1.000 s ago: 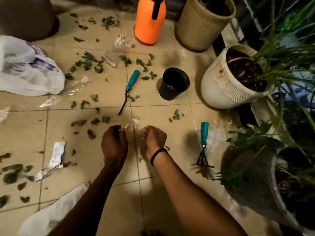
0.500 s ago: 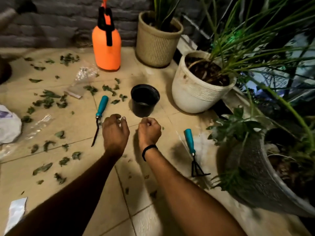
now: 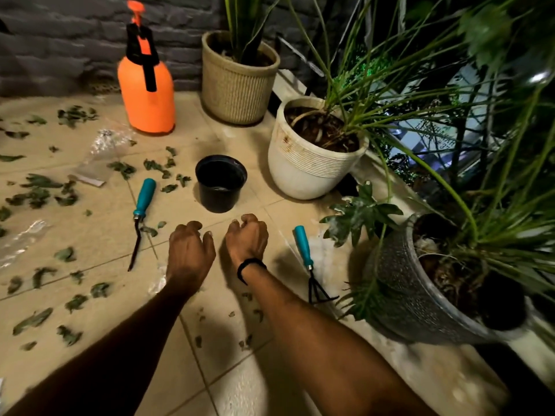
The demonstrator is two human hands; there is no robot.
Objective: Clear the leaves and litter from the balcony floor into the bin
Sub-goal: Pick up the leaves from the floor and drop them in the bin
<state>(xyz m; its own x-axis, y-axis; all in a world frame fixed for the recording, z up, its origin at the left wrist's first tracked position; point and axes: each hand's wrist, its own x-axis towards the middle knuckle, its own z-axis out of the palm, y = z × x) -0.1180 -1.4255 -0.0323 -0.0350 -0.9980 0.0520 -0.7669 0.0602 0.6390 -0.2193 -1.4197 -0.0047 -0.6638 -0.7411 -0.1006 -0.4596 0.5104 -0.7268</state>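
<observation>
Both your hands have lifted off the tiles and travelled forward since a second ago. Your left hand [image 3: 189, 253] and right hand [image 3: 247, 238] now hang side by side, backs up, just short of the black pot [image 3: 220, 202], which stands upright straight ahead of your knuckles. The fingers of each hand are curled under, but the palms face away, so you cannot tell from here whether they grip leaves or nothing. A black band [image 3: 250, 265] circles your right wrist.

Most of the leaves [image 3: 36, 193] lie scattered on the floor well out to the left of your left hand, with a few crumbs [image 3: 258, 313] under your forearms. A clear plastic wrapper [image 3: 102, 151] lies ahead and left of that hand. A teal-handled weeder [image 3: 141, 214] lies just left of your left hand, and a teal-handled rake [image 3: 306, 259] just right of your right hand. Beyond the pot stand an orange sprayer [image 3: 147, 94] and a white planter [image 3: 303, 172].
</observation>
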